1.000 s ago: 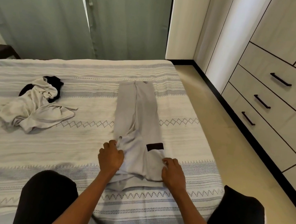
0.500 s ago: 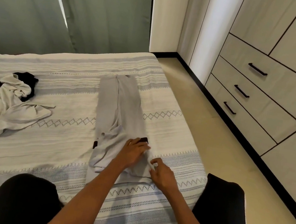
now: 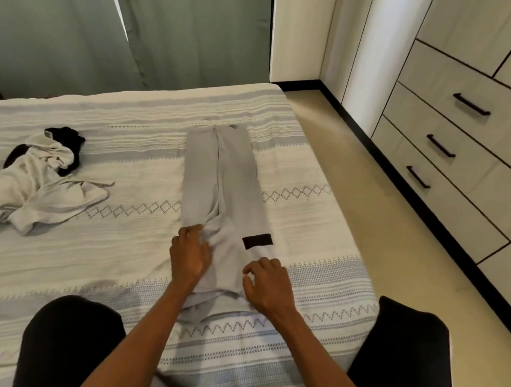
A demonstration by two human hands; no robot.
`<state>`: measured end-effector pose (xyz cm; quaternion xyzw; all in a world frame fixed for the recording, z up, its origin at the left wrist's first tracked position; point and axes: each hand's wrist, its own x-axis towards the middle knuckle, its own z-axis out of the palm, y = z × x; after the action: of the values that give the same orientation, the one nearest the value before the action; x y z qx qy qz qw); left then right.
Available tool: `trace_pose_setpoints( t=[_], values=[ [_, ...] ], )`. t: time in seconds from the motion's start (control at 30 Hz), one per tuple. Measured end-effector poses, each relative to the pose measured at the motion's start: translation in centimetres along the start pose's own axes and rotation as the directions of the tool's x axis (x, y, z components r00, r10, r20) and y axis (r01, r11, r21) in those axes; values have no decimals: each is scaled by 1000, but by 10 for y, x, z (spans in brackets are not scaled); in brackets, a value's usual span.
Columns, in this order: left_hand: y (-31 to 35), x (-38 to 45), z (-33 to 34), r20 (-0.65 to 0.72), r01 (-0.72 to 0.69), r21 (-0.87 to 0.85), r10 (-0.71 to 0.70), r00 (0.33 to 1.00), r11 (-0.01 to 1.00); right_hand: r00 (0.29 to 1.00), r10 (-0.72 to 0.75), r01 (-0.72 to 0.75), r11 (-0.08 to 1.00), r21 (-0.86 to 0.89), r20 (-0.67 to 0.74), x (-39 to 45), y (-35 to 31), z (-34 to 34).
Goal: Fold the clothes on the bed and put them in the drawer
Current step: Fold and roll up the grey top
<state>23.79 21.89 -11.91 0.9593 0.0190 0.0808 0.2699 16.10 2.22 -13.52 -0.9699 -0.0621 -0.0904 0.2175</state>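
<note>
We rest our left hand point(image 3: 189, 257) flat on the near left part of the grey trousers point(image 3: 223, 202), fingers straight and spread, while our right hand point(image 3: 268, 284) sits at their near right edge with fingers loosely bent, and we cannot tell whether it pinches the cloth. The trousers lie lengthwise down the middle of the bed point(image 3: 323, 234), legs together and pointing away from us. A crumpled white and black pile point(image 3: 38, 181) lies well to their left, and the drawers point(image 3: 458, 145) stand across the floor on the right.

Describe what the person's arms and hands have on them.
Both forearms are bare, with no sleeves in view. The left hand and right hand wear no gloves, and no rings, watch or bracelet show. Black trousers cover the knees.
</note>
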Motion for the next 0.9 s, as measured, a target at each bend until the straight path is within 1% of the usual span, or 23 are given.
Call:
trace_pose_setpoints(
  t=[0.03, 0.1, 0.13, 0.17, 0.23, 0.27, 0.33, 0.4, 0.47, 0.53, 0.6, 0.7, 0.73, 0.8, 0.87, 0.9],
  values=[
    [-5, 4, -7, 22, 40, -52, -39, 999, 998, 999, -52, 52, 998, 28, 10, 4, -7, 7],
    [-13, 12, -23, 57, 78, -176, -69, 996, 981, 988, -147, 143, 986, 80, 39, 10, -26, 17],
    [-16, 15, -29, 78, 102, -203, -88, 993, 974, 982, -181, 175, 980, 92, 53, 11, -34, 21],
    [-19, 18, -35, 100, 141, -197, -123, 987, 970, 975, -212, 206, 974, 92, 66, 14, -42, 26],
    [-26, 19, -43, 128, 260, -115, -245, 961, 959, 971, -231, 226, 971, 76, 67, 19, -55, 34],
    [-28, 18, -47, 140, 314, -68, -302, 943, 947, 974, -212, 207, 975, 79, 74, 24, -61, 37],
    [-33, 10, -51, 176, 358, -8, -352, 920, 934, 983, -147, 136, 985, 107, 111, 34, -68, 40],
    [-38, -2, -51, 247, 343, 26, -338, 908, 939, 990, -79, 60, 985, 159, 117, 49, -70, 38],
    [-45, -18, -48, 301, 308, 25, -301, 905, 951, 989, -26, 0, 985, 173, 145, 69, -70, 33],
    [-53, -29, -49, 329, 303, -15, -282, 901, 953, 968, 17, -58, 986, 156, 251, 94, -70, 26],
    [-55, -35, -50, 355, 325, -11, -300, 886, 946, 935, -5, -50, 988, 145, 354, 117, -71, 23],
    [-57, -38, -46, 376, 369, 2, -342, 861, 930, 901, -74, 49, 996, 69, 428, 139, -71, 26],
    [-58, -39, -45, 372, 387, 6, -361, 855, 922, 901, -74, 61, 997, 44, 427, 143, -73, 29],
    [-58, -37, -45, 337, 405, 14, -386, 859, 914, 924, -61, 50, 998, 40, 377, 150, -78, 32],
    [-56, -37, -47, 307, 418, 11, -401, 863, 908, 940, -28, -8, 995, 103, 340, 155, -78, 33],
    [-53, -38, -49, 291, 417, -22, -393, 872, 909, 944, -11, -43, 987, 156, 330, 156, -76, 34]
  ],
)
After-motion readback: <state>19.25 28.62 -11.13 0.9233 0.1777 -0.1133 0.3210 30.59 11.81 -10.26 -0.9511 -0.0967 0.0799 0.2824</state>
